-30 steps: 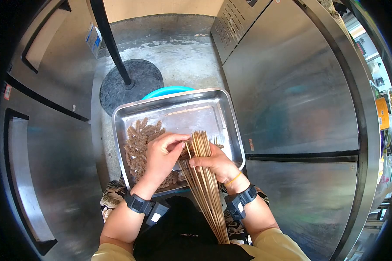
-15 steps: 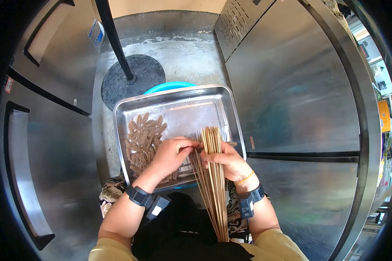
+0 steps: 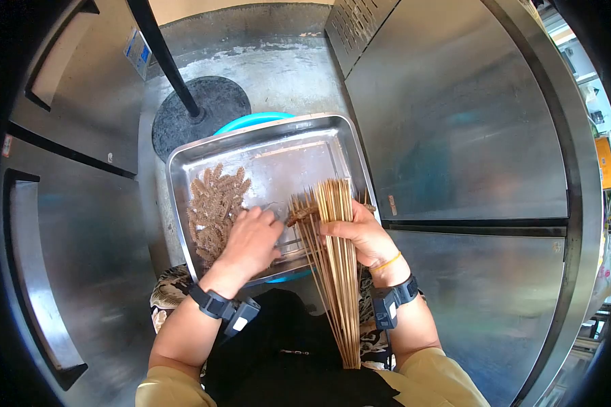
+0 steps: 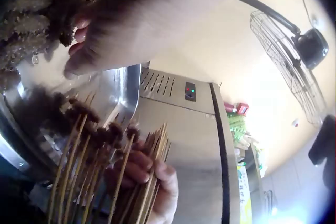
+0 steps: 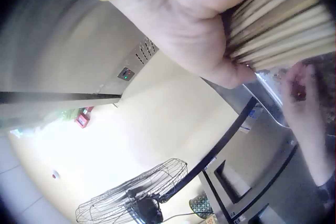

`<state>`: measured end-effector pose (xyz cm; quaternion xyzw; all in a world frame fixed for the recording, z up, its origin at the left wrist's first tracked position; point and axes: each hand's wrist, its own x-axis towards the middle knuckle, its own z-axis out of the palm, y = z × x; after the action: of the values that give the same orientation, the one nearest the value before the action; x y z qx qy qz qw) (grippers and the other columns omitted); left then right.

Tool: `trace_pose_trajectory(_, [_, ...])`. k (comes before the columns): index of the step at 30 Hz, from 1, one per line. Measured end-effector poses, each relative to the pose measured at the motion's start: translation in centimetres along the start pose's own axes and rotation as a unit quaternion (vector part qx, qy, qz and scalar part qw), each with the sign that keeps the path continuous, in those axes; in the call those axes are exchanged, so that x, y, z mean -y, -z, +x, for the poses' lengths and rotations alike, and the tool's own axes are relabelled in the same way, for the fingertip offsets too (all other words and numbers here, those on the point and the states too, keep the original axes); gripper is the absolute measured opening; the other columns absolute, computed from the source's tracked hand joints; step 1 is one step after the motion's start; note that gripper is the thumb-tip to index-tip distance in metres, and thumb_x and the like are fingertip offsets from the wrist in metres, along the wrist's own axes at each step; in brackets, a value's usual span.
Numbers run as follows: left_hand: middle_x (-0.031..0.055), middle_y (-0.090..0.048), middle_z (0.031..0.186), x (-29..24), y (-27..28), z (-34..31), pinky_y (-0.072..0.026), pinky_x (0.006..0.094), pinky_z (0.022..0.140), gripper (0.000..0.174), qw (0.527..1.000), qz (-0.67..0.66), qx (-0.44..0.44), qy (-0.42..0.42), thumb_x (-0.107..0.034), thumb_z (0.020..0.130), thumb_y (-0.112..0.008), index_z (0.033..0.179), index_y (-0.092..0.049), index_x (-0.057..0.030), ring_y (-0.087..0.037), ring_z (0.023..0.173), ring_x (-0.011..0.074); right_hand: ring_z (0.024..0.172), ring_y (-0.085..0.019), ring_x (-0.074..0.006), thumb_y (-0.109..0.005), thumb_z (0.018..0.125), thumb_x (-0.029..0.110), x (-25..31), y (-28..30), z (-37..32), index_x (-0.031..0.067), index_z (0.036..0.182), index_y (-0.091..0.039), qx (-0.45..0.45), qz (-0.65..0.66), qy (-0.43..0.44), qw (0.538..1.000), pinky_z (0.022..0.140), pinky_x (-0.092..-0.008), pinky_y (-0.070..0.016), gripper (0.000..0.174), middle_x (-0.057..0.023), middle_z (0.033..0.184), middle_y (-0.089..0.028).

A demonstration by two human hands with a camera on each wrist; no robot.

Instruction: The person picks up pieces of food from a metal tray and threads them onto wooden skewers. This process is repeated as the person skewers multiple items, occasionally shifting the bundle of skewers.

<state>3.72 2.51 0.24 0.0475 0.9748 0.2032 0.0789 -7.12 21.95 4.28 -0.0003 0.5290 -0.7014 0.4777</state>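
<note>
My right hand (image 3: 365,237) grips a thick bundle of thin wooden skewers (image 3: 339,271). Beside the bundle, several skewers carry brown bumpy pieces (image 3: 303,214) near their tips; these also show in the left wrist view as skewered pieces (image 4: 79,112). My left hand (image 3: 252,243) is over the metal tray (image 3: 299,123), at the right edge of a heap of brown bumpy pieces (image 3: 214,203). Its fingers bend downward, and their tips are partly hidden. In the left wrist view, the left hand (image 4: 142,24) hangs close to the heap (image 4: 26,29).
A light-blue basin (image 3: 254,121) shows behind and below the tray. Behind it stands a round black base (image 3: 217,102) with a black pole. Steel cabinets (image 3: 455,122) flank both sides. A fan (image 4: 286,61) stands farther off in the left wrist view.
My left hand has moved left, away from the skewers, to the heap's edge. My right hand still grips the bundle, now slightly apart from the loaded skewers. The head view has shifted a little.
</note>
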Motion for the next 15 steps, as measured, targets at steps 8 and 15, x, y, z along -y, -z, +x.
trace_pose_trajectory(8, [0.0106,-0.059,0.092,-1.4,-1.5,-1.2,-0.0499,0.0392,0.074,0.021,0.995,0.055,0.062,0.049,-0.005,0.072,-0.06,0.093,-0.061,-0.0046,-0.058,0.09,0.0289,0.086,-0.06,-0.0126,-0.066,0.076,-0.005,-0.3,-0.6,0.5,0.0023,0.115,-0.055,-0.004,-0.014,0.003,1.0,0.076,-0.026,-0.0494,0.041,-0.0037,0.098,-0.063])
trace_pose_trajectory(15, [0.0143,-0.062,0.091,-1.0,-1.0,-2.6,-0.0517,0.0416,0.071,0.018,0.987,0.043,0.146,0.051,-0.005,0.076,-0.057,0.094,-0.061,-0.0029,-0.063,0.084,0.0323,0.084,-0.06,-0.0123,-0.066,0.076,-0.005,-0.2,-1.1,0.7,0.002,0.114,-0.054,-0.003,-0.052,0.007,0.999,0.074,-0.0259,-0.0494,0.04,-0.0036,0.097,-0.063])
